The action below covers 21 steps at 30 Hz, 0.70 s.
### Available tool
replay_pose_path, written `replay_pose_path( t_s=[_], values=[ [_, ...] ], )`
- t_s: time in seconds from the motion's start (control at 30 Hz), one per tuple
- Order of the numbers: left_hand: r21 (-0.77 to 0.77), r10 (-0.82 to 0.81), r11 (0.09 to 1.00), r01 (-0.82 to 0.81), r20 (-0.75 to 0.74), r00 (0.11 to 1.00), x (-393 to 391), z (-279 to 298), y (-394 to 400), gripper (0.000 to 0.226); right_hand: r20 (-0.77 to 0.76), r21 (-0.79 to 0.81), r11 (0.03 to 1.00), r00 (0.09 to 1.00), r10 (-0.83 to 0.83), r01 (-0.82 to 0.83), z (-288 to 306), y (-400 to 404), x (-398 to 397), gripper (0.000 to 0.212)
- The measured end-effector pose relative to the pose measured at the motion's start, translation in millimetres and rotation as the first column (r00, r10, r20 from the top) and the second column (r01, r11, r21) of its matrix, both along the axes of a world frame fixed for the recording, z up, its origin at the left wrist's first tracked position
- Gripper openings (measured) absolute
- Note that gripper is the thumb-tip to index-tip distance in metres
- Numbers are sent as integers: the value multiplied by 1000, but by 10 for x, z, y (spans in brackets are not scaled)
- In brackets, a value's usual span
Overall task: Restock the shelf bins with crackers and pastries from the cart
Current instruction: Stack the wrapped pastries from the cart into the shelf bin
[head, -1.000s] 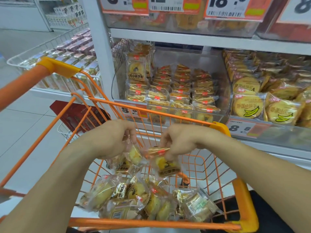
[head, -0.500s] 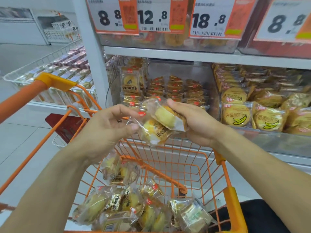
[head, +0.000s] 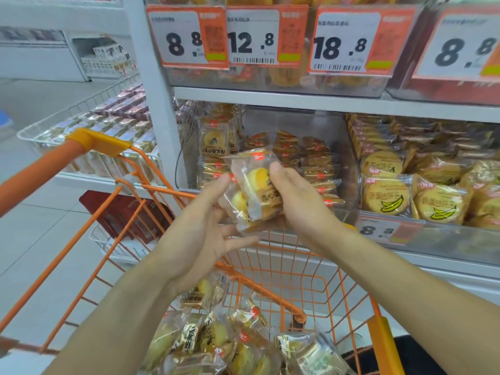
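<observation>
Two clear packets of yellow egg-yolk pastries [head: 254,193] are held upright between my hands, in front of the middle shelf. My right hand [head: 300,204] grips them from the right, thumb on the upper edge. My left hand [head: 205,228] touches their left side with its thumb, fingers spread loosely underneath. Right behind them is the clear shelf bin [head: 349,212], partly filled with rows of the same pastries [head: 313,169]. Below my arms, the orange cart [head: 281,255] holds several more pastry packets [head: 216,339].
A bin of banana crackers [head: 392,196] sits to the right on the same shelf. Above hangs a shelf of bins with price tags [head: 251,36]. A white wire basket of boxed snacks [head: 67,115] stands left of the white shelf post [head: 159,117].
Both hands rose out of the cart with the packets and moved toward the shelf bin. The two packets are now stacked together, and my left hand's fingers have opened beneath them.
</observation>
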<state>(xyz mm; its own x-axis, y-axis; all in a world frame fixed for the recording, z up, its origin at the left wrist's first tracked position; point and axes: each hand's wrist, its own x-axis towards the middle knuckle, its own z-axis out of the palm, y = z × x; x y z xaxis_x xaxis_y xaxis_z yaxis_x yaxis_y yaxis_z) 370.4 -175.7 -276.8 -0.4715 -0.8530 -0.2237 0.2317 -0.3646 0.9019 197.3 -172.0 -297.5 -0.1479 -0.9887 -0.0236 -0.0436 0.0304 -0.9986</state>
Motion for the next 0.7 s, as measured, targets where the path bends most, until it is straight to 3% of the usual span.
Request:
replay_pose_path(
  t_s=[0.07, 0.17, 0.23, 0.3, 0.4, 0.5, 0.6, 0.7],
  values=[
    [-72, 34, 997, -33, 13, 999, -44, -18, 10, 45, -182, -109, 988, 979, 88, -109, 25, 65, 63, 38],
    [-213, 53, 977, -31, 101, 993, -88, -98, 21, 56, -437, -107, 943, 867, 241, -316, 21, 128, 126, 47],
    [-299, 123, 951, -74, 149, 981, -89, -132, 32, 56, -499, -111, 936, 834, 237, -333, 19, 155, 175, 49],
    [-368, 194, 923, -114, 187, 963, -57, -165, 1, 57, -435, -113, 944, 870, 233, -310, 29, 188, 231, 52],
    [-450, 263, 886, -109, 295, 919, 55, -112, -79, 70, -173, -50, 952, 942, 288, -301, 61, 189, 240, 80],
    [-553, 311, 833, -10, 454, 835, 147, -46, -170, 82, -270, -11, 922, 889, 371, -388, 27, 110, 168, 95],
    [-673, 248, 715, 187, 495, 833, 152, -4, -177, 49, -242, -17, 919, 893, 379, -395, -35, 40, 116, 86],
    [-724, 244, 643, 249, 502, 830, 72, 38, -151, 28, -194, -27, 922, 906, 375, -387, -84, -5, 101, 88]
  ],
)
